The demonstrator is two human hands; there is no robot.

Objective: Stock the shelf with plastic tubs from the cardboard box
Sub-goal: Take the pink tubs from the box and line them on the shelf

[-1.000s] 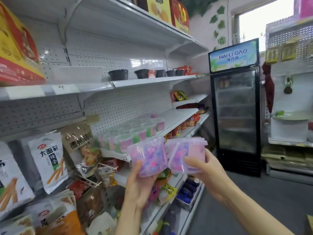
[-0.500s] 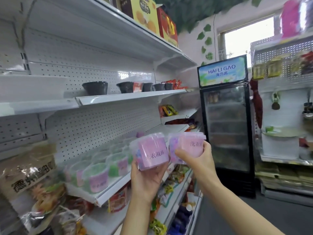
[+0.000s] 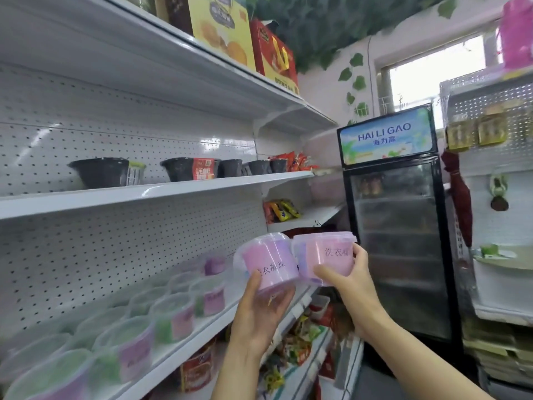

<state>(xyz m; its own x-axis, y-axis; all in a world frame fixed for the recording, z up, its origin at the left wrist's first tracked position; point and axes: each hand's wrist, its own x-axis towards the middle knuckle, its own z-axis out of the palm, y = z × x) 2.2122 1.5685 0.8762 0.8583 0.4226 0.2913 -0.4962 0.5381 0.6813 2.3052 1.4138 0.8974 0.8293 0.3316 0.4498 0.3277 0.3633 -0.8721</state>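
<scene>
Though pink-labelled, two translucent tubs [image 3: 269, 262].

Two pink tubs [image 3: 269, 262] held up, five black bowls [image 3: 101, 171] on the upper shelf, one fridge [image 3: 401, 226], two hands [image 3: 259, 316]

Pretty clearly a small convenience shop: white pegboard-backed metal shelving [image 3: 161, 192] runs down the left, stocked with rows of identical plastic tubs [image 3: 173, 316], black instant-noodle bowls [image 3: 190, 168], snack packets [image 3: 281, 210] and boxed goods [image 3: 222, 27] up top. At the far end there's a glass-door drinks fridge [image 3: 401, 226] with a "HAI LI GAO" sign, and more racking [image 3: 490, 116] on the right
</scene>
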